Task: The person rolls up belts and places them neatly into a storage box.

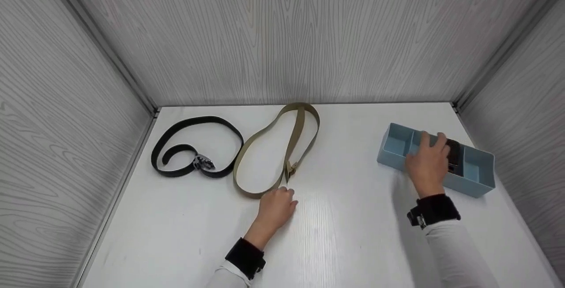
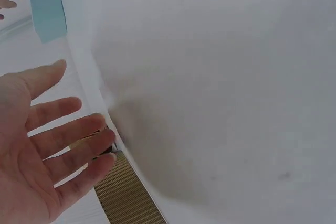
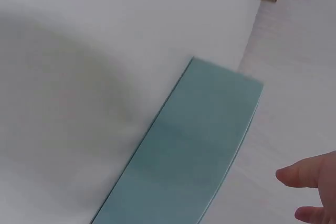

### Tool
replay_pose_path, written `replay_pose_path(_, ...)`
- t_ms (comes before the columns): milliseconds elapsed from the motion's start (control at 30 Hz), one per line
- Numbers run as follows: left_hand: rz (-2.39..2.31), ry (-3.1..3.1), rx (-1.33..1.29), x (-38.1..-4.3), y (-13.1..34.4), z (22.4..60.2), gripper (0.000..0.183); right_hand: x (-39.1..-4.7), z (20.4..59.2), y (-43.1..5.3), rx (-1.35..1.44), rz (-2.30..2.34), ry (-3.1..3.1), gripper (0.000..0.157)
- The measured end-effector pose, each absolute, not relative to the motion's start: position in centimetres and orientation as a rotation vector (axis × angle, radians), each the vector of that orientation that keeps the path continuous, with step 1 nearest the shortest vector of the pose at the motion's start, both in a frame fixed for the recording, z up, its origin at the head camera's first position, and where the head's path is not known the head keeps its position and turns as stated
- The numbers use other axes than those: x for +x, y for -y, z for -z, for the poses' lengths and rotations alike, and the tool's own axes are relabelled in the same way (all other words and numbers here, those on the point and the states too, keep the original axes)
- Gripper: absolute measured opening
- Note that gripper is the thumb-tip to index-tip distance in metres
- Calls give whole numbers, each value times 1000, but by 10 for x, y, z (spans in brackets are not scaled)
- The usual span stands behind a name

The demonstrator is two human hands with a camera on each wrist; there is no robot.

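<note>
My left hand is at the near end of a tan webbing belt, which lies in a long loop with its buckle on the inner right side. In the left wrist view the fingers are spread and relaxed, with the belt's ribbed strap just past them. Over a light blue divided box hovers my right hand, fingers spread, beside a dark brown or black item in a middle compartment. My hand hides part of that item. In the right wrist view the thumb stands apart from the box wall.
A black belt with a silver buckle lies curled left of the tan one, almost touching it. White table stretches between the belts and the box. Grey wood-grain panels enclose the back and both sides.
</note>
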State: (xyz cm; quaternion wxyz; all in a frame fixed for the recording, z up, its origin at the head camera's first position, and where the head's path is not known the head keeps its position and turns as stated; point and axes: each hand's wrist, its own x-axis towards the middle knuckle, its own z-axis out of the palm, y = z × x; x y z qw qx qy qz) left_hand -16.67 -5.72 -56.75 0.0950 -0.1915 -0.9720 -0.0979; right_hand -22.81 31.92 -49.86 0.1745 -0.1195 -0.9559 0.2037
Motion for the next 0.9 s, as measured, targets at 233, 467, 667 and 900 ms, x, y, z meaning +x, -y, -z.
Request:
replay_pose_path(233,349,2773,-224,-180,69,565,23,-223,514,-261,42,-660,2769,56)
replay_pose_path(467,371,2924,-248,-186,71,566,14,-212,527,-211,571,-664,2954,54)
replay_pose_path(667,395,2909,-509,-183,60,566,18,-206,538,-175,839,-754,3009,61)
replay_pose_path(900,394,2905,-709,-175,49,566,25,-206,551,-157,920,-817,3025,67)
